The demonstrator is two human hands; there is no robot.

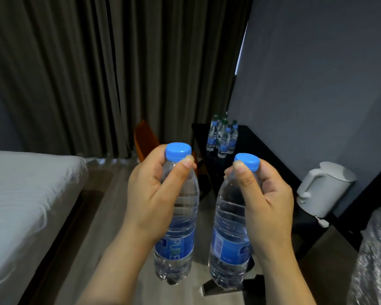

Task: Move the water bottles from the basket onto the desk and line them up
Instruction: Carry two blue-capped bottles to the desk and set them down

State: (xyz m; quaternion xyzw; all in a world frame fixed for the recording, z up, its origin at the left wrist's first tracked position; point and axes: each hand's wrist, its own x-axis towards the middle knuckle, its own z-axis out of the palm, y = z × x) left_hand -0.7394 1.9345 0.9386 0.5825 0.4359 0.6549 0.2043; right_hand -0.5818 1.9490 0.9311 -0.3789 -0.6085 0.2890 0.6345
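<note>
My left hand (150, 194) grips the neck of a clear water bottle (178, 234) with a blue cap and blue label, held upright in the air. My right hand (266, 199) grips the neck of a second, matching bottle (229, 245) beside it. Both hang above the floor, short of the black desk (262, 155). At the desk's far end stand several water bottles (223, 137) in a tight cluster, some with blue caps and some with green. The basket is out of view.
A white electric kettle (323, 190) sits on the desk's near right part. An orange-brown chair (145, 137) stands by the dark curtains (97, 73). A white bed (24, 194) fills the left. Something wrapped in shiny plastic (374, 260) is at the right edge.
</note>
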